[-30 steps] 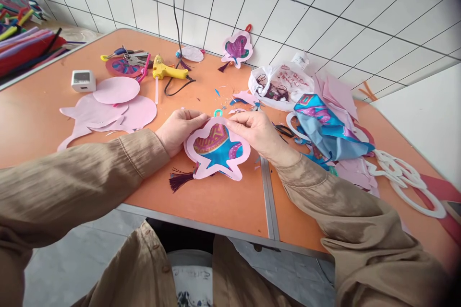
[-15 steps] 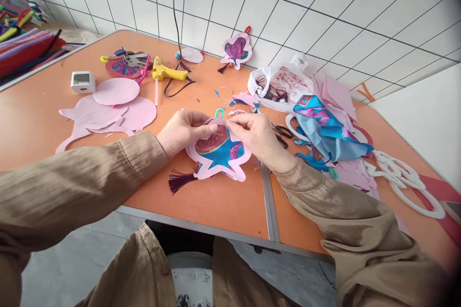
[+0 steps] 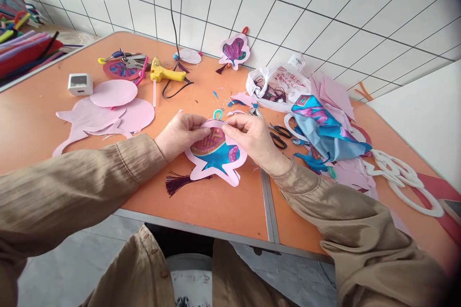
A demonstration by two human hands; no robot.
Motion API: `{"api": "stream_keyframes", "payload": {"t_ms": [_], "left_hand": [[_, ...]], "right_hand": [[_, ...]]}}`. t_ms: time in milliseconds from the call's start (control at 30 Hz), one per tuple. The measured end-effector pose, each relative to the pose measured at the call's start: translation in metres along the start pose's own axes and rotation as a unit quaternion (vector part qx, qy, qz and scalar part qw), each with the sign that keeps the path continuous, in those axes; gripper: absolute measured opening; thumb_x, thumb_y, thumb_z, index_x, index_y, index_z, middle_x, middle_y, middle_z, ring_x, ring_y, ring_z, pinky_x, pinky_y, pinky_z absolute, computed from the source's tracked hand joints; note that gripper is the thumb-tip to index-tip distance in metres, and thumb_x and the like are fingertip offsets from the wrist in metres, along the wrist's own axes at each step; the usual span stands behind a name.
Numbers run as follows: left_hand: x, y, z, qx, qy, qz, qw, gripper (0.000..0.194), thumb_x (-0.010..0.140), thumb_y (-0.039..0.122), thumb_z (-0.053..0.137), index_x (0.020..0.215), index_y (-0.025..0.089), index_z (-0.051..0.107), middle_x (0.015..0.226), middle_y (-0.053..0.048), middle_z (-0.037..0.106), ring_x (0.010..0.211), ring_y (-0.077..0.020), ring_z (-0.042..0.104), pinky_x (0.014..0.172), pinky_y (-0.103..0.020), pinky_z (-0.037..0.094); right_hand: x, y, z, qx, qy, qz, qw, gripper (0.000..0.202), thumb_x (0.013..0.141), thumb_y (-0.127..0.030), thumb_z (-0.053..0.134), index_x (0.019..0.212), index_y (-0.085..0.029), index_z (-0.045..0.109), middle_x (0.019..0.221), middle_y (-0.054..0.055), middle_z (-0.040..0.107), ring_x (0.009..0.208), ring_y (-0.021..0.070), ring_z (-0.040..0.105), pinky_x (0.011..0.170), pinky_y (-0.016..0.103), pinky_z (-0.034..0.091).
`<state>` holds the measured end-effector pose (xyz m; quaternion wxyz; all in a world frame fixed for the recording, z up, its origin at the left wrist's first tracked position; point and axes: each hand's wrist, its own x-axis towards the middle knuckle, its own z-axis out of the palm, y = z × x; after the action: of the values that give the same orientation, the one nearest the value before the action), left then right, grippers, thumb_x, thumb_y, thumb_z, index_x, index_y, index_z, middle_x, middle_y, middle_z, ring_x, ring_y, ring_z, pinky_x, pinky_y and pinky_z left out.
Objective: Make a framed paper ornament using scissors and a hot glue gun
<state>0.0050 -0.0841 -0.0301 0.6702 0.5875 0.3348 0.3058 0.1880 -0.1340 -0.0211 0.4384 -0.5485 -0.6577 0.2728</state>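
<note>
Both hands pinch the upper rim of a fish-shaped ornament (image 3: 215, 159), a pink cut-out border around blue, purple and gold patterned fabric. My left hand (image 3: 182, 135) grips the rim's upper left, thumb in front and fingers behind. On the upper right, my right hand (image 3: 254, 138) holds it the same way, with the fingertips partly hidden. A small turquoise loop (image 3: 217, 114) stands above the rim, between the hands. From the ornament's lower left a dark purple tassel (image 3: 178, 183) spreads over the orange table (image 3: 216, 208).
Left of the hands lie pink cut-outs (image 3: 113, 92), a white cube (image 3: 80, 84) and a yellow glue gun (image 3: 165, 73). Behind are a finished ornament (image 3: 235, 52) and a plastic bag (image 3: 300, 85). Black-handled scissors (image 3: 279, 139), blue fabric (image 3: 320, 129) and white foam rings (image 3: 403, 172) lie right.
The ornament's face has turned more toward me, with the patterned fabric and the turquoise loop showing more fully. Both hands still pinch its top rim. The whole view has shifted slightly.
</note>
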Motion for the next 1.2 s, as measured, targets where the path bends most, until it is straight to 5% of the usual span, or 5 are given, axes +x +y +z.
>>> {"api": "stream_keyframes", "payload": {"t_ms": [433, 600, 867, 1067, 1200], "left_hand": [[-0.0025, 0.0035, 0.0019, 0.005, -0.011, -0.002, 1.0, 0.022, 0.072, 0.032, 0.073, 0.08, 0.011, 0.07, 0.063, 0.0, 0.063, 0.057, -0.0099, 0.054, 0.054, -0.022, 0.04], [-0.0037, 0.0054, 0.0025, 0.043, 0.003, 0.021, 0.999, 0.026, 0.077, 0.035, 0.069, 0.064, 0.013, 0.063, 0.053, 0.004, 0.047, 0.049, -0.0064, 0.039, 0.048, -0.021, 0.029], [-0.0015, 0.0069, 0.0034, 0.024, 0.005, 0.013, 1.0, 0.032, 0.077, 0.033, 0.07, 0.055, 0.014, 0.057, 0.051, 0.004, 0.043, 0.047, -0.0061, 0.034, 0.048, -0.023, 0.024], [-0.0004, 0.0057, 0.0045, -0.057, 0.017, -0.032, 0.998, 0.036, 0.077, 0.032, 0.074, 0.052, 0.014, 0.055, 0.05, 0.003, 0.046, 0.045, -0.0059, 0.038, 0.047, -0.022, 0.028], [0.0015, 0.0087, 0.0043, -0.123, 0.042, -0.07, 0.989, 0.047, 0.08, 0.056, 0.067, 0.061, 0.013, 0.063, 0.061, -0.005, 0.062, 0.055, -0.0136, 0.057, 0.054, -0.026, 0.044]], "right_hand": [[-0.001, 0.0001, 0.0014, 0.005, 0.007, 0.001, 1.0, 0.02, 0.08, -0.031, 0.066, 0.065, -0.017, 0.063, 0.058, -0.001, 0.058, 0.054, 0.0111, 0.051, 0.052, 0.027, 0.039], [-0.0022, 0.0001, 0.0028, 0.007, 0.005, 0.01, 1.0, 0.027, 0.08, -0.038, 0.069, 0.065, -0.017, 0.063, 0.059, -0.001, 0.059, 0.054, 0.011, 0.051, 0.052, 0.027, 0.04], [-0.0026, -0.0012, 0.0009, -0.005, -0.013, 0.0, 1.0, 0.041, 0.084, -0.05, 0.064, 0.058, -0.019, 0.055, 0.053, -0.002, 0.05, 0.053, 0.0104, 0.041, 0.052, 0.028, 0.033], [-0.0016, 0.004, 0.002, 0.01, -0.012, 0.012, 1.0, 0.033, 0.084, -0.04, 0.063, 0.06, -0.019, 0.057, 0.055, -0.002, 0.053, 0.055, 0.0108, 0.044, 0.053, 0.028, 0.035], [-0.0005, 0.0061, 0.0017, 0.032, 0.005, 0.006, 0.999, 0.031, 0.084, -0.034, 0.062, 0.058, -0.019, 0.055, 0.056, -0.002, 0.053, 0.056, 0.0111, 0.046, 0.056, 0.029, 0.037]]}}
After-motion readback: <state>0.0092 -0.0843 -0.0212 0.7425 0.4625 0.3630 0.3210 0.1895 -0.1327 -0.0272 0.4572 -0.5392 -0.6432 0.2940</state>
